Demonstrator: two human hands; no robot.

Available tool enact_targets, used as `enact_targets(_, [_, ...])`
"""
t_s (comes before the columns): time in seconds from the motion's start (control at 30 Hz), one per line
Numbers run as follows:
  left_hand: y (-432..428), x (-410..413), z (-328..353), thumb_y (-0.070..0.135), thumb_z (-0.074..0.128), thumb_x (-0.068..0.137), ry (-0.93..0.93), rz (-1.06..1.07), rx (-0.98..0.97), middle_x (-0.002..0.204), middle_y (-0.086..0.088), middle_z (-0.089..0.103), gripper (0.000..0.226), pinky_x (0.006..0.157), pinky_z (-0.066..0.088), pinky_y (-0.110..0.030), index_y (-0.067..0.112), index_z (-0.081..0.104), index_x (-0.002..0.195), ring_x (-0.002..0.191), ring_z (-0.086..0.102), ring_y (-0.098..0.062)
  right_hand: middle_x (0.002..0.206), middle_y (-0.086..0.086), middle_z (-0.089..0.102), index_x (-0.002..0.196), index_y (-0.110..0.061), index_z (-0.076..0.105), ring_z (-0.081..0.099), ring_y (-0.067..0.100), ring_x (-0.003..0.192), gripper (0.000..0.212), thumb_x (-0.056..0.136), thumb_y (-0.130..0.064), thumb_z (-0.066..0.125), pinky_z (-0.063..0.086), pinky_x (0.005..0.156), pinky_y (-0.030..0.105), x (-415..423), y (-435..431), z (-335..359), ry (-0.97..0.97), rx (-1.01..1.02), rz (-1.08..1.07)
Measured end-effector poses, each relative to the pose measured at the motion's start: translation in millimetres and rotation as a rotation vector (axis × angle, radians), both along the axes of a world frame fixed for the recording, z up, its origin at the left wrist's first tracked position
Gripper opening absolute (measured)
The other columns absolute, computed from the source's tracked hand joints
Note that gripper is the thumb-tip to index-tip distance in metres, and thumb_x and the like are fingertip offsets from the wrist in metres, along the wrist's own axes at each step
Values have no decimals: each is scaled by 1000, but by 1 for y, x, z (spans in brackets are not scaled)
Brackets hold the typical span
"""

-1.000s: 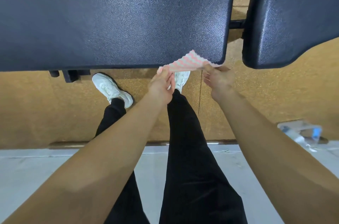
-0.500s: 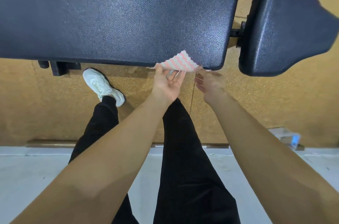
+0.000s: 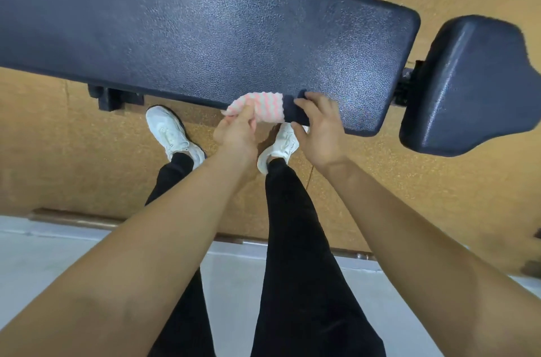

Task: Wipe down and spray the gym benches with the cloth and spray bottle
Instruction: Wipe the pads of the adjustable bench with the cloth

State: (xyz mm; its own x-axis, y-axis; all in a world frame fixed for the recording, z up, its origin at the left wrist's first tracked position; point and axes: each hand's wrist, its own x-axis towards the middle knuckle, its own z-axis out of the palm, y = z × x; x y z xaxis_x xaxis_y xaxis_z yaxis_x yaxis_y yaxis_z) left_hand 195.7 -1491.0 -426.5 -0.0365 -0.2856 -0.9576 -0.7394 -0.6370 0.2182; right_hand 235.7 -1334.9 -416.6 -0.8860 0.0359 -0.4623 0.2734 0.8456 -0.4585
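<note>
Now wiping along the near edge of the bench pad (image 3: 205,34), cloth at the rim.

Standing over the long dark pad, with the smaller seat pad (image 3: 468,87) just beside its right end and tan rubber flooring (image 3: 58,152) beneath. Pinching the pink-and-white striped cloth (image 3: 263,108) in the clenched fingers of the left hand (image 3: 237,134), folded over the pad's front rim. Resting the right hand (image 3: 319,128) just beside the cloth with fingers loosely curled on the rim, grasping nothing. Judging the task as mid-way at best: working this edge only, seat pad not yet touched by the cloth, other benches unseen. Finding no spray bottle in view, so spraying cannot be judged. Reading no brand, label or writing anywhere on pad, cloth or white shoes (image 3: 169,131).
</note>
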Motion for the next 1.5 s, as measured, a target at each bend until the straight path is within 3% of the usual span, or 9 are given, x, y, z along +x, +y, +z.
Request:
enact_targets(0.17, [-45,-14,-6,22,79,91,55,47,-13,117,-8,76,35,92,60,-33,6,69,121,102,74,-19,158,8,40,145,-15,52,34,33,143,54,94,-20,67,42,110,52,-15,-34,0,-37,63,221])
enact_targets(0.37, [-109,-34,-12,24,71,97,139,134,13,111,-6,76,36,63,63,-26,6,65,128,87,75,-13,171,1,9,161,-22,25,6,30,156,64,103,-23,53,35,119,45,-15,-50,8,-186,256,348])
enact_targets(0.5, [-150,-48,-9,26,70,98,130,97,-32,108,-4,75,38,84,64,-34,7,63,130,96,74,-15,170,6,11,159,-18,29,7,32,156,59,104,-22,51,26,123,48,-23,-67,15,-229,309,281])
enact_targets(0.67, [-210,-68,-10,29,70,98,103,0,-81,108,0,72,32,59,61,-21,8,64,123,105,72,-14,164,13,26,148,-10,44,19,37,151,51,100,-25,57,34,118,52,-32,-94,17,-269,353,151])
enact_targets(0.8, [-251,-78,-15,34,66,100,143,-71,-45,125,-6,68,21,93,61,-30,16,58,108,114,70,-16,154,16,41,141,-7,52,36,37,140,47,96,-17,59,40,111,54,-34,-126,16,-174,272,135])
enact_targets(1.0, [-301,-93,-15,26,76,94,106,-41,-160,96,-5,70,35,71,65,-29,4,63,116,77,71,-13,162,12,33,147,-9,48,32,35,146,52,97,-19,57,38,112,55,-69,-229,9,-54,51,447])
enact_targets(1.17, [-343,-105,-15,28,77,92,117,-32,-149,121,-10,73,41,57,59,-24,8,63,126,84,73,-14,171,0,7,160,-22,26,8,31,156,67,100,-32,53,19,123,57,-120,-291,5,-60,108,645])
enact_targets(1.33, [-367,-116,-7,26,68,99,128,-12,-95,101,-7,71,23,43,54,-21,10,63,115,81,68,-14,171,-4,-9,162,-33,7,-12,37,155,72,102,-35,48,8,119,69,-130,-307,-10,-127,300,805])
enact_targets(1.5, [-403,-128,-9,34,70,97,108,23,-48,109,-5,71,31,59,60,-24,12,67,119,81,67,-11,166,4,24,155,-30,35,16,43,151,61,98,-33,55,21,116,68,-132,-321,-4,-114,366,758])
